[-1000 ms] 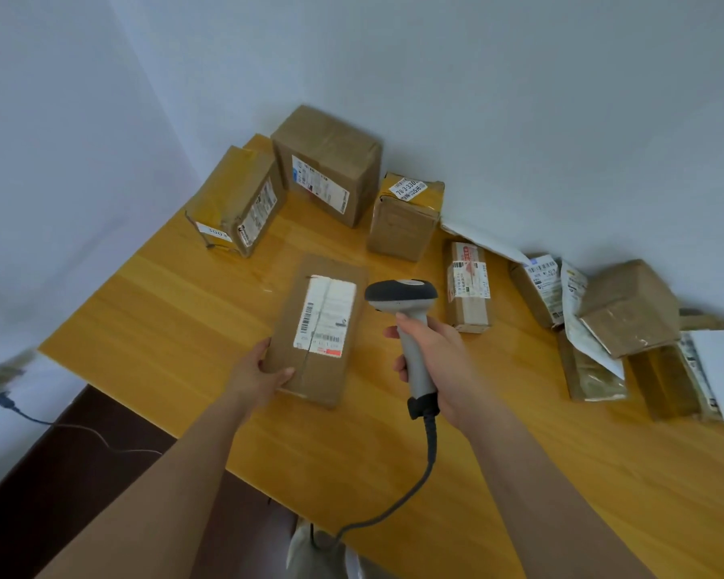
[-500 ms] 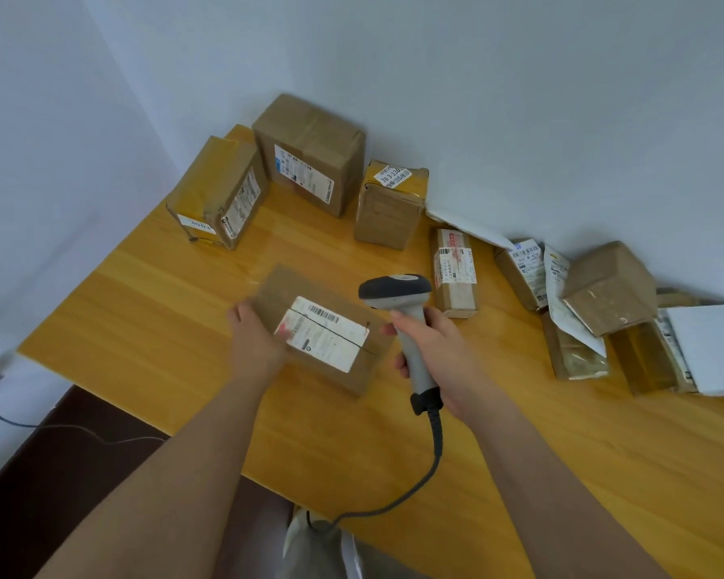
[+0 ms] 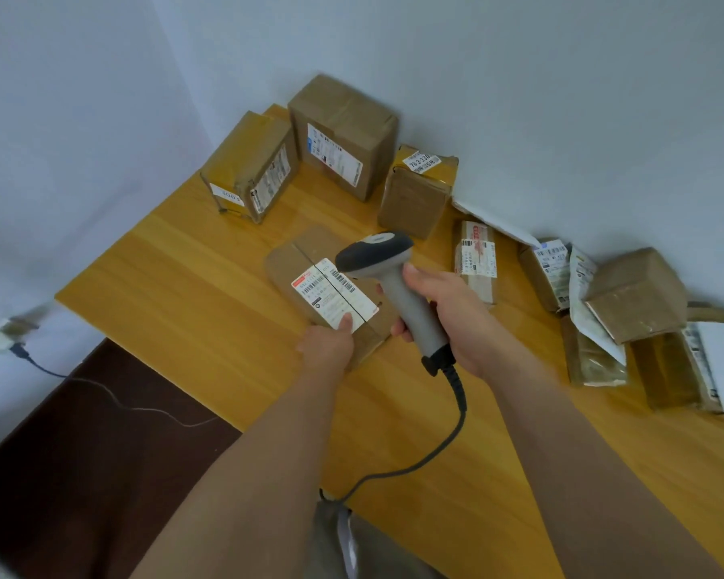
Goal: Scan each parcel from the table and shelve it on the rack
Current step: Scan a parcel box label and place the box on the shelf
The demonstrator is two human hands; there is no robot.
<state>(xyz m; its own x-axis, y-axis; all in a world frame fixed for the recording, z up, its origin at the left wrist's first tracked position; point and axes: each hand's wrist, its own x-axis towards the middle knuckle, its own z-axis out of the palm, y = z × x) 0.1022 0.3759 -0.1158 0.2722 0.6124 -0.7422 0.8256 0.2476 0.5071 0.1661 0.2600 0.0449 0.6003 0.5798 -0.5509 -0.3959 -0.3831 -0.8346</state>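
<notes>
- Right hand (image 3: pixel 452 323) clenches the grey scanner (image 3: pixel 393 282) by its smooth handle; its dark head hangs just above the flat parcel's (image 3: pixel 331 286) white label (image 3: pixel 335 296).
- Left hand (image 3: pixel 329 346) grips the parcel's near edge on the table (image 3: pixel 176 294), thumb on the label.
- I'd keep the barcode beyond the thumb uncovered and hold the parcel steady.
- Matte brown cardboard, taped seam, glossy label.

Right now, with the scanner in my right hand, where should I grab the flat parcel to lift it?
Probably by its near end, where the left hand already grips it. The parcel lies flat on the table, thin enough to pinch. Come from the near left, clear of the scanner and its label.
</notes>
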